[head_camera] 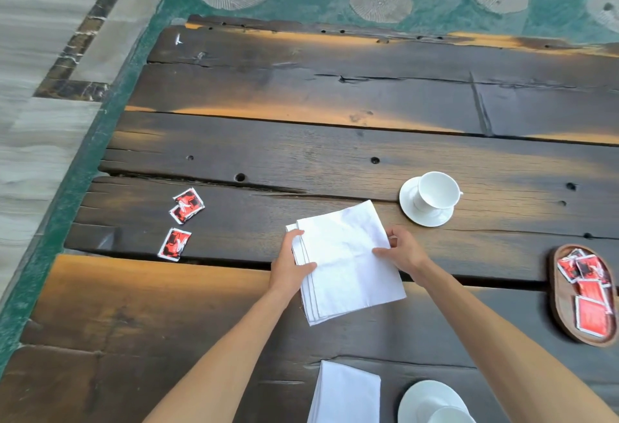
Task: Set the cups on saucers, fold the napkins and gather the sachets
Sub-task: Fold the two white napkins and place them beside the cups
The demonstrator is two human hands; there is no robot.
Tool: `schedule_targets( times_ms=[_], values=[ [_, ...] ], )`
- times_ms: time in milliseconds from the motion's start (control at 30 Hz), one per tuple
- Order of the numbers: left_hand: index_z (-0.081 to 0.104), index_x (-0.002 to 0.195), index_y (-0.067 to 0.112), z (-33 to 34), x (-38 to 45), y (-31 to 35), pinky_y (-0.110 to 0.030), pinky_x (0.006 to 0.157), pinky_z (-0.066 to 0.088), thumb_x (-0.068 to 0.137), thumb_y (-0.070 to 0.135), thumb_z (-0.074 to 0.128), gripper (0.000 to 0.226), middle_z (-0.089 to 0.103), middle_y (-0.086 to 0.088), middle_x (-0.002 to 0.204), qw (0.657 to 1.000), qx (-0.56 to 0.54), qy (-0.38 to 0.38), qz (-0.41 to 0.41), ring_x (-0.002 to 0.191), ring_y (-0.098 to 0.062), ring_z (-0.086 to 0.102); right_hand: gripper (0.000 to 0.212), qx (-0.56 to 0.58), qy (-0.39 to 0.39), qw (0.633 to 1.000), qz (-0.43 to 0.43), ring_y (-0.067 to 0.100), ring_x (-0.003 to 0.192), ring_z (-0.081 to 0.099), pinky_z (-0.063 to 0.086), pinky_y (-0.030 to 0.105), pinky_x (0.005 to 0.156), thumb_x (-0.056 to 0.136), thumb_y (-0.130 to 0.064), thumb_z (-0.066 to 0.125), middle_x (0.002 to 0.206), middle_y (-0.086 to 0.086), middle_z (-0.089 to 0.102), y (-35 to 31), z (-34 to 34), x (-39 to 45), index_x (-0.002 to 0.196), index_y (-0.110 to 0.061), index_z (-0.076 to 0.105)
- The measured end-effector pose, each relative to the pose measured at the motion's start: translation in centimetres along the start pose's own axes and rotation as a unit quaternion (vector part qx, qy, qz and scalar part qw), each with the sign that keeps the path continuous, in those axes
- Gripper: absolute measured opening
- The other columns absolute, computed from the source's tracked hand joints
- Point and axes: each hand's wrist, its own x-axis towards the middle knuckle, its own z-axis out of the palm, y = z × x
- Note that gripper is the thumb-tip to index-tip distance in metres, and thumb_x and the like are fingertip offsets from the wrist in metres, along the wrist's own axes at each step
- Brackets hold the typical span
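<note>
Done: both cups on saucers; one napkin folded near you. In hand: second napkin, mid-table, your left hand and right hand pinching its edges. Left: three loose sachets; tray part-filled.

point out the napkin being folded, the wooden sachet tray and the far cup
napkin being folded [348,261]: head view, middle of the top layer
wooden sachet tray [556,308]: head view, bare left rim
far cup [435,193]: head view, inside of the bowl
</note>
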Motion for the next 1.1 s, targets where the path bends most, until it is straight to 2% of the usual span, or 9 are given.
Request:
schedule_targets(
  times_ms=[100, 167, 267, 433, 567, 733, 833, 967, 1100],
  values=[
    [0.065, 0.089, 0.031, -0.2, 0.4, -0.6, -0.036, 0.088, 0.055, 0.084, 0.007, 0.072, 0.025, 0.062, 0.007, 0.115, 1.0, 0.002, 0.014, 0.0, 0.102, -0.015, 0.059, 0.025, -0.017, 0.003, 1.0, -0.004, 0.026, 0.093, 0.069, 0.057, 0.043, 0.084, 0.081, -0.011, 0.073, 0.101, 0.009, 0.07, 0.2, -0.2, 0.1, 0.101, -0.011, 0.058],
    [0.07, 0.082, 0.027, -0.4, 0.5, -0.8, -0.031, 0.082, 0.054, 0.084, 0.008, 0.071, 0.019, 0.066, 0.007, 0.11, 1.0, -0.016, 0.012, -0.002, 0.103, -0.017, 0.06, 0.024, -0.013, -0.001, 1.0, -0.004, 0.028, 0.095, 0.068, 0.057, 0.045, 0.087, 0.082, -0.01, 0.072, 0.102, 0.012, 0.07, 0.1, -0.3, 0.2, 0.102, -0.009, 0.058],
    [0.071, 0.084, 0.028, -0.7, 0.5, -0.5, -0.021, 0.073, 0.049, 0.084, 0.008, 0.072, 0.02, 0.064, 0.012, 0.106, 1.0, -0.024, 0.009, -0.006, 0.101, -0.011, 0.059, 0.022, 0.006, -0.002, 1.0, -0.002, 0.031, 0.097, 0.069, 0.055, 0.049, 0.091, 0.083, -0.007, 0.071, 0.102, 0.016, 0.07, 0.2, -0.5, 0.1, 0.101, -0.007, 0.058],
    [0.066, 0.086, 0.026, -0.6, 0.4, -0.3, -0.026, 0.071, 0.053, 0.081, 0.013, 0.076, 0.017, 0.062, 0.013, 0.104, 1.0, -0.011, 0.016, -0.017, 0.092, -0.013, 0.06, 0.021, -0.02, 0.009, 1.0, 0.002, 0.029, 0.085, 0.065, 0.055, 0.05, 0.086, 0.079, -0.01, 0.073, 0.087, 0.011, 0.065, 0.2, -0.2, 0.0, 0.093, -0.007, 0.057],
    [0.065, 0.083, 0.024, -0.4, 0.3, -0.2, -0.02, 0.065, 0.043, 0.082, 0.007, 0.073, 0.018, 0.061, 0.013, 0.099, 0.999, 0.039, 0.016, 0.012, 0.081, -0.005, 0.052, 0.023, -0.029, 0.011, 1.0, 0.002, 0.021, 0.072, 0.057, 0.05, 0.039, 0.068, 0.076, -0.011, 0.074, 0.074, 0.001, 0.057, -0.1, 0.0, -0.4, 0.084, -0.014, 0.052],
    [0.071, 0.088, 0.022, -0.1, 0.2, -0.2, -0.023, 0.076, 0.046, 0.083, 0.002, 0.069, 0.021, 0.062, 0.008, 0.105, 0.999, 0.044, 0.011, 0.012, 0.086, -0.008, 0.053, 0.022, -0.031, -0.003, 0.999, -0.031, 0.015, 0.064, 0.049, 0.041, 0.029, 0.061, 0.072, -0.01, 0.07, 0.071, -0.003, 0.049, -1.0, 0.3, -0.9, 0.08, -0.017, 0.05],
    [0.071, 0.089, 0.023, 0.1, 0.1, -0.5, -0.017, 0.065, 0.043, 0.085, 0.006, 0.069, 0.018, 0.063, 0.01, 0.103, 0.999, 0.034, 0.008, -0.002, 0.08, -0.005, 0.053, 0.022, -0.014, -0.032, 0.997, -0.061, 0.015, 0.069, 0.05, 0.043, 0.028, 0.065, 0.073, -0.009, 0.069, 0.076, 0.0, 0.051, -1.8, 0.9, -1.7, 0.084, -0.019, 0.052],
    [0.071, 0.091, 0.025, 0.3, 0.2, -0.7, -0.022, 0.069, 0.044, 0.088, 0.012, 0.066, 0.014, 0.066, -0.001, 0.1, 1.0, 0.027, 0.006, -0.014, 0.083, -0.013, 0.053, 0.026, 0.022, -0.098, 0.991, -0.092, 0.016, 0.073, 0.048, 0.04, 0.028, 0.067, 0.075, -0.001, 0.068, 0.076, -0.002, 0.051, -2.9, 2.5, -3.0, 0.088, -0.019, 0.055],
    [0.07, 0.088, 0.025, 0.2, 0.0, -0.4, -0.026, 0.073, 0.045, 0.095, 0.021, 0.052, 0.019, 0.067, 0.003, 0.094, 0.999, -0.033, 0.014, -0.024, 0.086, -0.014, 0.056, 0.026, 0.034, -0.144, 0.984, -0.101, 0.014, 0.072, 0.048, 0.041, 0.023, 0.065, 0.078, 0.001, 0.066, 0.076, -0.004, 0.055, -3.5, 4.7, -3.9, 0.096, -0.017, 0.059]
  ],
)
